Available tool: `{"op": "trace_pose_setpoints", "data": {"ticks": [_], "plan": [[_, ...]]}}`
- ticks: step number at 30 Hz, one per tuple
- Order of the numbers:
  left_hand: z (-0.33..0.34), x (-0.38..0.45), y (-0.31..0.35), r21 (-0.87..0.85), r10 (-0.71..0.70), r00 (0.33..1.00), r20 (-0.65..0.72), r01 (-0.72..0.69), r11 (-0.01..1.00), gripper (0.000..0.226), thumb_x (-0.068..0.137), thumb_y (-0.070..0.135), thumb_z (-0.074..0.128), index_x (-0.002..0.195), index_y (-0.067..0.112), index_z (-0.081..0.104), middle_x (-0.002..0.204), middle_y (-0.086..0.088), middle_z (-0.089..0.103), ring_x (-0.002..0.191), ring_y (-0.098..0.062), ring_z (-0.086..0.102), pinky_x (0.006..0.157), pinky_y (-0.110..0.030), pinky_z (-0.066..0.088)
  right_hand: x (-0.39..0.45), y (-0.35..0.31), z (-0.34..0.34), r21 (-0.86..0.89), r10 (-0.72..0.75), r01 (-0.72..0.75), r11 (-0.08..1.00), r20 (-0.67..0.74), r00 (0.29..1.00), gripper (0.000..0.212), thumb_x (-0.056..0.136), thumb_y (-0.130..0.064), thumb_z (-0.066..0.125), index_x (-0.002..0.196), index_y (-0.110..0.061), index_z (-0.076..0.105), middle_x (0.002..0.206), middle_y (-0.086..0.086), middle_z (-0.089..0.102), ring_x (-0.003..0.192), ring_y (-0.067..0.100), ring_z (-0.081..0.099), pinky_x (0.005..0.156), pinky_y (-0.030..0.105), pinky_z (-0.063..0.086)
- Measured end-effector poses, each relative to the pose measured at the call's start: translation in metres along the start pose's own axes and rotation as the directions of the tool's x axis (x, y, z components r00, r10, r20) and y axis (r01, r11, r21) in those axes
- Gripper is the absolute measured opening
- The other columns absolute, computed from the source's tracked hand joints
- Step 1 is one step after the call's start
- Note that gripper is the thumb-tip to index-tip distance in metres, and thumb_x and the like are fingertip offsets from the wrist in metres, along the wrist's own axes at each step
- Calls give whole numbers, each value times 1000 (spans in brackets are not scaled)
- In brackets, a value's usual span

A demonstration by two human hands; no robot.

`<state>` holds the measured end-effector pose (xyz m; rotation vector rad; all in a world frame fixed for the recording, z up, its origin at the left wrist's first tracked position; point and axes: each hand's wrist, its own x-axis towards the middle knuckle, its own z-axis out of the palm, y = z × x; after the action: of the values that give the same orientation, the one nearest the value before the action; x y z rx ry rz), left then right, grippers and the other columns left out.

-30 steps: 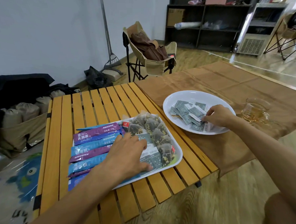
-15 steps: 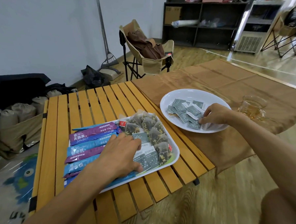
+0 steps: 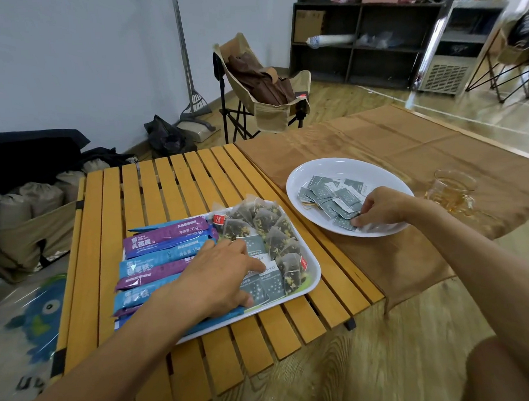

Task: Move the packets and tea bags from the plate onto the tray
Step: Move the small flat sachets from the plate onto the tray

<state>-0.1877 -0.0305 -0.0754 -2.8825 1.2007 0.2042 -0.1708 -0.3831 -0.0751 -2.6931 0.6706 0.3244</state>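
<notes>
Nearest, on the white rectangular plastic tray [image 3: 313, 277] atop the yellow slatted wooden tabletop [image 3: 177, 192]: left hand [image 3: 221, 276] laid flat with fingers relaxed, pressing on the blue and purple stick packets [image 3: 164, 251] and the grey-green square sachets [image 3: 263, 284], holding nothing. Just right of those sachets, along the tray's right edge: a row of clear pyramid tea bags [image 3: 267, 221].

Right of the tray, on the brown cloth [image 3: 398, 254]: white round ceramic plate [image 3: 326, 169] carrying a loose pile of grey-green flat paper packets [image 3: 327, 194]. Right hand [image 3: 380, 208] curled at the pile's near edge, fingertips pinching one packet.

Step in hand, likely: gathering the remaining plate packets. Next calls for lifting, carrying left, dropping onto the tray.

Right of the plate: clear glass cup of amber tea [image 3: 451, 189].
</notes>
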Motion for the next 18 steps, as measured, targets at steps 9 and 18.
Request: {"op": "trace_pose_setpoints", "data": {"ticks": [9, 18], "plan": [[-2, 1, -2, -5, 3, 998, 59, -2, 1000, 68, 83, 53, 68, 144, 46, 37, 121, 9, 42, 116, -14, 37, 99, -33, 29, -1, -4, -1, 0, 33, -33, 999, 6, 999, 40, 71, -43, 85, 92, -10, 75, 95, 4, 69, 84, 19, 59, 77, 31, 45], [-4, 3, -1, 13, -7, 995, 98, 6, 1000, 71, 84, 52, 68, 146, 47, 34, 121, 9, 42, 117, -13, 36, 101, -34, 28, -7, -5, -19, 33, 60, -61, 998, 28, 998, 24, 77, -14, 73, 93, 4, 74, 80, 11, 68, 72, 23, 56, 63, 32, 46]]}}
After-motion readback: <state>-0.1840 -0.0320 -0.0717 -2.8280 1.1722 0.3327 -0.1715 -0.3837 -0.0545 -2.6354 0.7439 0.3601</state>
